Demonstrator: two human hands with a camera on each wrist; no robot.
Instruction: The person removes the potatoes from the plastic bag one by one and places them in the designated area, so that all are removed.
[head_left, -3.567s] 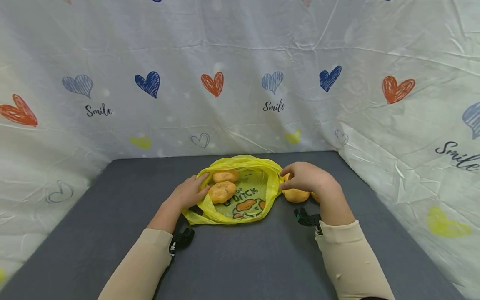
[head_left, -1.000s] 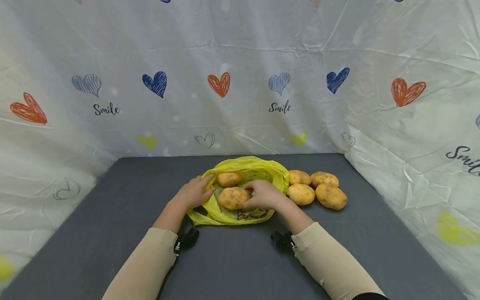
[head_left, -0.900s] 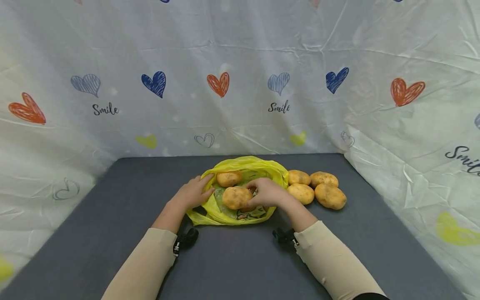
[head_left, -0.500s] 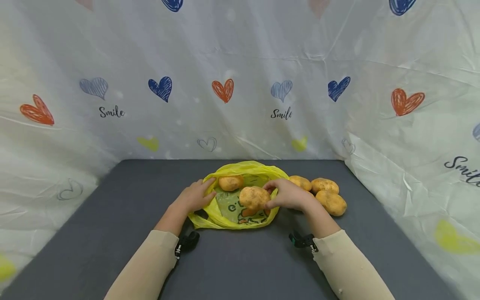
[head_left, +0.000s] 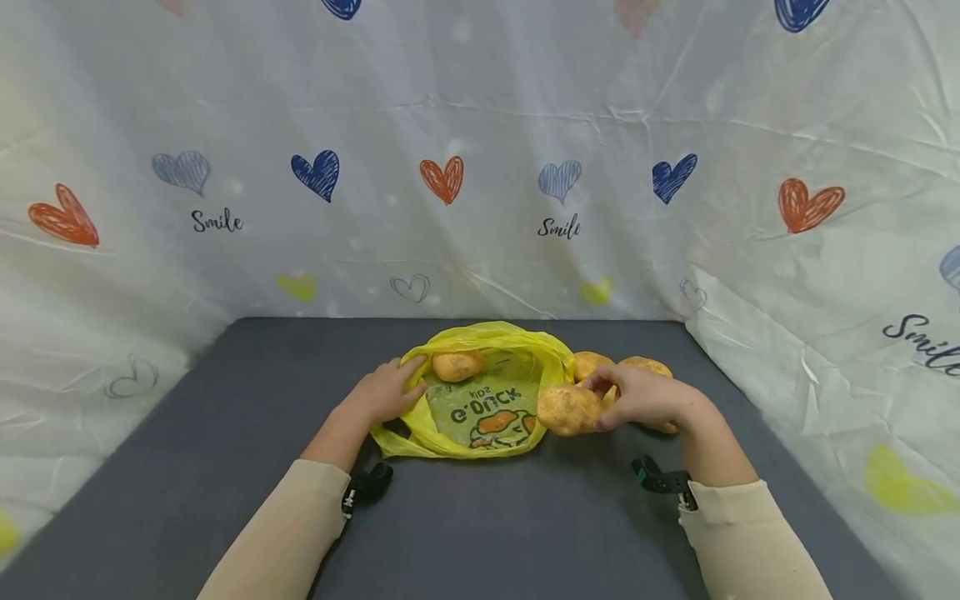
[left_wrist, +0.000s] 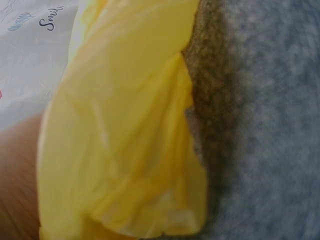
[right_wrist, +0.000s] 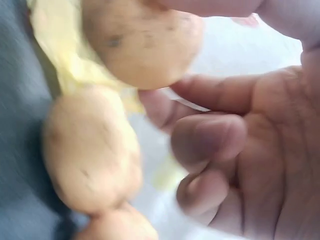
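A potato (head_left: 569, 410) is pinched between the thumb and fingers of my right hand (head_left: 645, 396), in front of the bag's right edge. In the right wrist view the held potato (right_wrist: 142, 42) is up at the top, blurred. My left hand (head_left: 382, 392) holds the left rim of a yellow plastic bag (head_left: 491, 450), whose mouth gapes toward me. Inside, at the back left, lies one potato (head_left: 457, 365). Yellow plastic (left_wrist: 125, 135) hides the left fingers in the left wrist view.
Right of the bag several potatoes lie on the dark table (head_left: 465, 525), among them a far one (head_left: 588, 364) and another (head_left: 647, 365) partly behind my right hand. A white sheet (head_left: 480, 100) printed with hearts hangs behind the table.
My right hand has lifted the potato from inside the bag and carried it rightward past the bag's right rim. The left hand stays on the bag's left rim.
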